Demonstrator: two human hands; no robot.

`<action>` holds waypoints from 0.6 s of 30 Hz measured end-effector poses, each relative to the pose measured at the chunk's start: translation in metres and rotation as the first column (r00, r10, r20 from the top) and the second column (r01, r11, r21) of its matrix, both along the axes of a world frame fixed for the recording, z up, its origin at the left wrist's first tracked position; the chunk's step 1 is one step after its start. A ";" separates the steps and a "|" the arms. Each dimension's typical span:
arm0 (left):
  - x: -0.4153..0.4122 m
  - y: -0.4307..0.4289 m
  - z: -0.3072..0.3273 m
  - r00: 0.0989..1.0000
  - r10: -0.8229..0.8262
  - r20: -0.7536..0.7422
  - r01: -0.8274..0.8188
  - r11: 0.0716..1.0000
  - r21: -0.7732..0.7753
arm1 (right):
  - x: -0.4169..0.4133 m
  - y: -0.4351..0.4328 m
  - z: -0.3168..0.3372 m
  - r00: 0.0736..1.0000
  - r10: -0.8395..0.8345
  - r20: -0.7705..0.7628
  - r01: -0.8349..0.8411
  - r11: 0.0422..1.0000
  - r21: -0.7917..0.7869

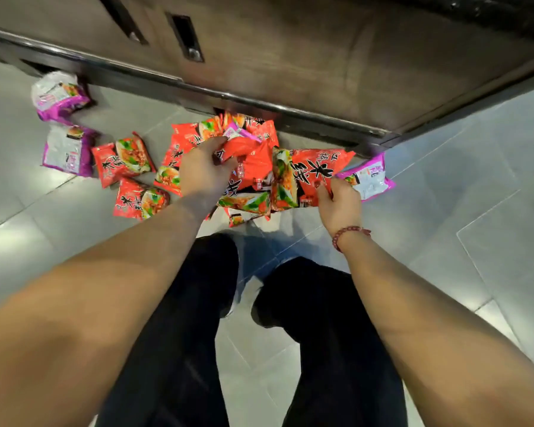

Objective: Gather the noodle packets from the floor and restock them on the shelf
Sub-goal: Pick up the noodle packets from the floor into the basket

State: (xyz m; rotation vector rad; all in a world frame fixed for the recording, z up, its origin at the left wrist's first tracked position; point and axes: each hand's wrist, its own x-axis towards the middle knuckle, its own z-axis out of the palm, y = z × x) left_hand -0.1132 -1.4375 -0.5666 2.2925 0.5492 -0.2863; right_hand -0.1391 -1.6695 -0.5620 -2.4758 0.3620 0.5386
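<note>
Fingers [212,147] seemingly curled round red noodle packets [312,172].

Pile half covered, edges cropped

The left hand [204,172] covers the middle of the red packet heap [255,167], its fingertips buried among wrappers; the right hand [339,206] hides a corner of the large red packet [310,172] and part of the purple packet [370,178]. The dark cabinet [290,57] is blurred and cut by the top edge. Both forearms [105,303] run off the bottom.

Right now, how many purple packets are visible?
4 purple packets: two far left on the floor, one on the red pile by the left hand, one beside the right hand. More may hide.
</note>
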 end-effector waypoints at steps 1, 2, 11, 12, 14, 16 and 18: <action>-0.009 0.012 0.018 0.998 0.054 -0.008 -0.054 0.998 0.008 | -0.003 0.010 0.019 1.000 0.002 0.017 -0.003 1.000 0.019; -0.018 0.025 0.036 0.993 0.116 -0.013 -0.116 0.993 0.005 | -0.007 0.019 0.036 0.999 0.006 0.034 -0.007 0.999 0.041; -0.123 0.155 0.153 0.674 0.734 -0.079 -0.733 0.652 -0.196 | -0.035 0.118 0.164 0.988 0.090 0.122 -0.120 0.957 0.263; -0.132 0.165 0.162 0.621 0.779 -0.087 -0.772 0.588 -0.242 | -0.037 0.126 0.168 0.987 0.092 0.132 -0.126 0.951 0.283; -0.162 0.192 0.188 0.482 0.871 -0.100 -0.841 0.427 -0.332 | -0.049 0.155 0.188 0.981 0.150 0.123 -0.181 0.935 0.305; -0.193 0.219 0.212 0.361 0.925 -0.119 -0.880 0.296 -0.372 | -0.060 0.186 0.208 0.972 0.194 0.133 -0.227 0.921 0.316; -0.222 0.240 0.236 0.269 0.953 -0.138 -0.897 0.195 -0.398 | -0.070 0.215 0.226 0.961 0.239 0.139 -0.273 0.904 0.330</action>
